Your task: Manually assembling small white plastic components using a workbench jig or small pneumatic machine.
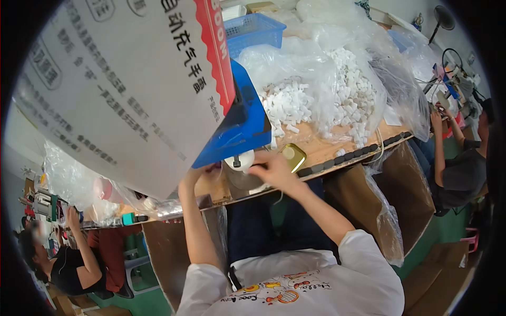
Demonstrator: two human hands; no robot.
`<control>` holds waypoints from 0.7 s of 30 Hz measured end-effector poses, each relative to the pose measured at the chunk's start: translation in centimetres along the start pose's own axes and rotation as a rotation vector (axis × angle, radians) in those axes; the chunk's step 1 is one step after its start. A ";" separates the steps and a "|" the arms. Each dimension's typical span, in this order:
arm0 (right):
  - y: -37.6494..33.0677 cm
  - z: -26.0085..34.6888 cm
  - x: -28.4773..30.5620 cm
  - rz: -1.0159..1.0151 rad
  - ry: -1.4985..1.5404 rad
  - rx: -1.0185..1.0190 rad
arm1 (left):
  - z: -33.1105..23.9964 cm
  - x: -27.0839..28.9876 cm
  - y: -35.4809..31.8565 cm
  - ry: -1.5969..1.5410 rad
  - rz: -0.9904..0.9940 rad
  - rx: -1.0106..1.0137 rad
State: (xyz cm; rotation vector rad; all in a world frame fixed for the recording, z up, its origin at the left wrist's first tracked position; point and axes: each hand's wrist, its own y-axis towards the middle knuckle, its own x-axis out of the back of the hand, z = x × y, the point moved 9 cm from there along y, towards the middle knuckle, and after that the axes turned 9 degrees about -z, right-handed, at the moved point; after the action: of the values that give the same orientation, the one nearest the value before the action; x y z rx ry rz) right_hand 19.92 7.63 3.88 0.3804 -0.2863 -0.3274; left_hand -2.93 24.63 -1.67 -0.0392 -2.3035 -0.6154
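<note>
White and round, the disc (247, 159) with a dark knob (236, 160) at its middle sits at the front of the blue machine (256, 126), close to the near edge of the wooden table (319, 149), where both my bent arms reach it easily. My right hand (276, 171) is at its right side, fingers curled inward; I cannot tell whether they pinch something or only touch the rim. My left hand (192, 177) comes up on the other side, most of its fingers lost behind the paper sheet (116, 105) and the machine, so I cannot tell whether they grip anything. One hand on each side probably gives me better control there.

Just beyond my right hand lies a gold-coloured tin (289, 152), handy to those fingers. Farther back, small white pieces (287, 102) spill out of clear plastic bags (337, 26), perhaps left open this way for easy picking. Black blocks (329, 165) line the table's front edge, maybe to stop pieces rolling off. Behind the bags' left end is a blue basket (255, 34). Cardboard boxes (358, 205) stand below the edge by my right leg, likely for closeness. Co-workers sit to my left (66, 268) and right (464, 176).
</note>
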 end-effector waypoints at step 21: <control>-1.2 -7.3 21.2 -0.347 -0.890 -0.129 | -15.6 0.2 -8.1 -0.447 -0.120 -0.071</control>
State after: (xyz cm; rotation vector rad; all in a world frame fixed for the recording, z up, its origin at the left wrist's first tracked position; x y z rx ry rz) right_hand 41.31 1.16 1.34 0.1325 -1.0702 -0.8488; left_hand 5.47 10.54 4.59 -0.0795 -2.7277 -0.8167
